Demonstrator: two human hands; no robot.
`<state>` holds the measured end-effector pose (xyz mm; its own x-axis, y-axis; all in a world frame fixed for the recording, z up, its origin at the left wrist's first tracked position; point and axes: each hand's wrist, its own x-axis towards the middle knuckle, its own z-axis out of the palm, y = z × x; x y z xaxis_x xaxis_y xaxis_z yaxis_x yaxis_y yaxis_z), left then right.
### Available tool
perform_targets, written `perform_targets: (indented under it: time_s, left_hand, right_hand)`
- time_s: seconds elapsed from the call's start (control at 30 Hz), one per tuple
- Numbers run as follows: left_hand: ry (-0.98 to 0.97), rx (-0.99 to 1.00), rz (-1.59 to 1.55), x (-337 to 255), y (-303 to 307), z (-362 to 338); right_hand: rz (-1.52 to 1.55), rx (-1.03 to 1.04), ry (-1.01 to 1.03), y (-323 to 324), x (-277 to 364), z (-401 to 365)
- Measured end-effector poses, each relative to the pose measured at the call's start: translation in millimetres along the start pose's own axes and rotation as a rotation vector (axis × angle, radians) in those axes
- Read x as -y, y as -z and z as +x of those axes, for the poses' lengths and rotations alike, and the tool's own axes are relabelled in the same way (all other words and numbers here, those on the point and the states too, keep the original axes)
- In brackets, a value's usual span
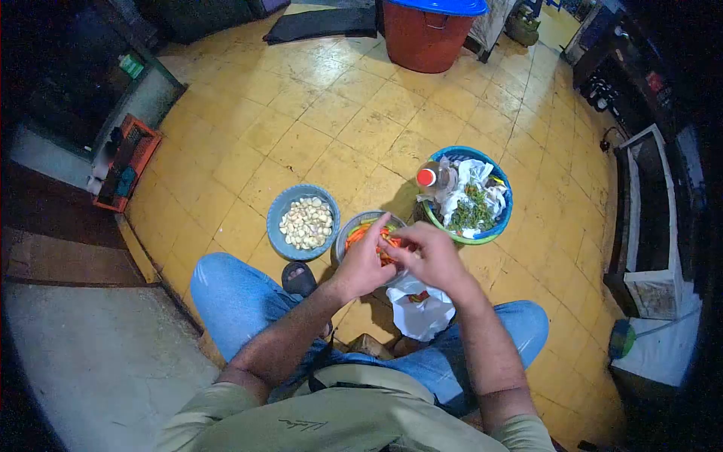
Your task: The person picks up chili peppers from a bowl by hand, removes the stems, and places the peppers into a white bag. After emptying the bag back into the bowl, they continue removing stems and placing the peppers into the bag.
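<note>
My left hand (364, 261) and my right hand (434, 258) come together over a grey basket (343, 228) of red, orange and green chilies (357, 239). The fingertips of both hands are bent inward and nearly touch; whatever they pinch is too small and hidden to name. Just below my right hand, an open white plastic bag (422, 320) shows a few red pieces inside. To the left of the basket stands a blue-grey bowl (274, 226) of peeled, pale garlic cloves (306, 223).
A blue and green basin (506, 197) at the right holds a red-capped bottle (427, 178), plastic bags and green stems. Farther off are a red tub (425, 38) with a blue lid and an orange crate (139, 158). A white frame (654, 226) stands at the right.
</note>
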<state>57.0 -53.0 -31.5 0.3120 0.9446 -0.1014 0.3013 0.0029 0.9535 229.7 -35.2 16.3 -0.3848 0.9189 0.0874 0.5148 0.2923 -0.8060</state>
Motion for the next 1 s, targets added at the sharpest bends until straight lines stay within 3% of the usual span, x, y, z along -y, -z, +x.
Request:
perform_targets:
  time_s: [0.03, 0.2, 0.3, 0.6, 0.7, 0.8, 0.9, 1.0]
  left_hand:
    - [-0.021, -0.004, 0.051, -3.2, 1.1, -0.6]
    - [0.032, 0.023, 0.136, -8.7, 2.8, -0.2]
    - [0.085, 0.032, 0.001, 1.2, -0.3, 0.4]
    - [-0.047, -0.026, 0.05, 5.2, -6.0, -1.9]
    - [0.098, -0.01, -0.026, 1.7, -1.2, -0.9]
    - [0.01, -0.064, -0.152, 6.8, -2.7, 1.0]
    - [-0.048, -0.101, -0.215, -2.4, -1.3, -1.1]
    - [-0.041, -0.094, -0.199, -3.4, 0.2, -2.7]
  right_hand:
    - [0.034, -0.021, 0.098, -10.1, -0.5, -0.7]
    - [0.058, -0.015, 0.011, -24.5, -7.8, 1.2]
    - [0.147, -0.013, -0.077, -12.9, -0.6, 3.5]
    - [0.164, -0.059, -0.066, -22.7, -5.7, 2.1]
    - [0.156, -0.123, -0.149, -8.2, -13.1, 6.4]
    - [0.323, -0.148, -0.19, -0.9, -20.1, 5.9]
    - [0.218, -0.103, -0.186, -1.2, -16.1, 2.5]
    - [0.304, -0.056, -0.18, -0.7, -15.5, 1.2]
